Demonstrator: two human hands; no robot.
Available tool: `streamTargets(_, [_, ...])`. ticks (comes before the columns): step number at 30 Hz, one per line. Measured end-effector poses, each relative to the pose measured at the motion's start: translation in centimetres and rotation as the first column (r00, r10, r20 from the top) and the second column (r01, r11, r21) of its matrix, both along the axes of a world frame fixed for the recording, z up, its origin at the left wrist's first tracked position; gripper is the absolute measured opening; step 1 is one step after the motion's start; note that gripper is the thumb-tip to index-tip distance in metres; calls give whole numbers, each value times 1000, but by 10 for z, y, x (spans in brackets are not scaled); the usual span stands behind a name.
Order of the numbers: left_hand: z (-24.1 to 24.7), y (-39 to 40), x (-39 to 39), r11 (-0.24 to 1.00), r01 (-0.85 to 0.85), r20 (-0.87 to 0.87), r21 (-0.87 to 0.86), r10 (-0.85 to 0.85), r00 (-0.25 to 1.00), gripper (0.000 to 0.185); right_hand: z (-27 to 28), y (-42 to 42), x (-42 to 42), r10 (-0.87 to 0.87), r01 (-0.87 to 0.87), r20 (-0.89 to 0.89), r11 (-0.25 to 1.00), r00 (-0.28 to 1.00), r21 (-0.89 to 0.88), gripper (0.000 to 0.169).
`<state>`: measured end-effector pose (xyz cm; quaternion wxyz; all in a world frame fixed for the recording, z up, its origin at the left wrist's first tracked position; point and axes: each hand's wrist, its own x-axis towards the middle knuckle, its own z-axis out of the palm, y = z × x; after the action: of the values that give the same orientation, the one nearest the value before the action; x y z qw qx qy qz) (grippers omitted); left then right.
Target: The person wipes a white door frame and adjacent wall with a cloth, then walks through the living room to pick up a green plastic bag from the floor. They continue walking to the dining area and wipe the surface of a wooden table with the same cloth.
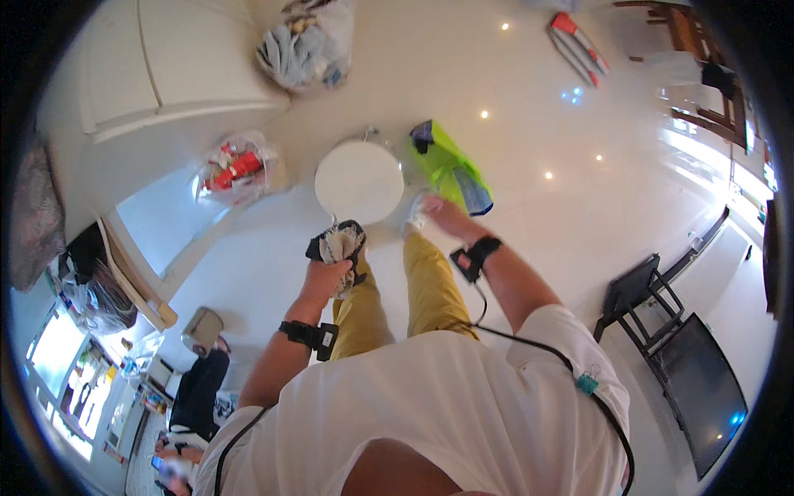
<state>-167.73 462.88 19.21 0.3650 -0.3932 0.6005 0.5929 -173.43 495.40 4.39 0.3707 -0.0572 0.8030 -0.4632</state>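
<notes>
My left hand (325, 277) grips a bunched black-and-beige patterned cloth (341, 243) by its lower part. The cloth overlaps my lower leg in view and reaches toward the near rim of a white round-topped stool (360, 180). My right hand (443, 214) is stretched forward and blurred, beside a white item (417, 214) that may be my shoe; whether its fingers hold anything is unclear. Just beyond that hand lies a lime-green bag (445, 161) with dark blue parts, on the floor right of the stool.
A clear plastic bag with red packets (236, 167) stands left of the stool. Farther off is a bag stuffed with cloth (304, 53). A red-and-grey object (577, 48) lies on the glossy floor. A black folding frame (645, 294) stands right; another person (198, 390) is lower left.
</notes>
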Motion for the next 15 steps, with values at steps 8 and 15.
streamTargets(8, [39, 26, -39, 830, 456, -496, -323, -558, 665, 55, 179, -118, 27, -163, 348, 409, 833, 898, -430, 61])
streamTargets(15, [193, 72, -75, 485, 875, -554, 11, -725, 409, 69, 247, -72, 38, -512, 523, 120, 847, 851, -98, 47])
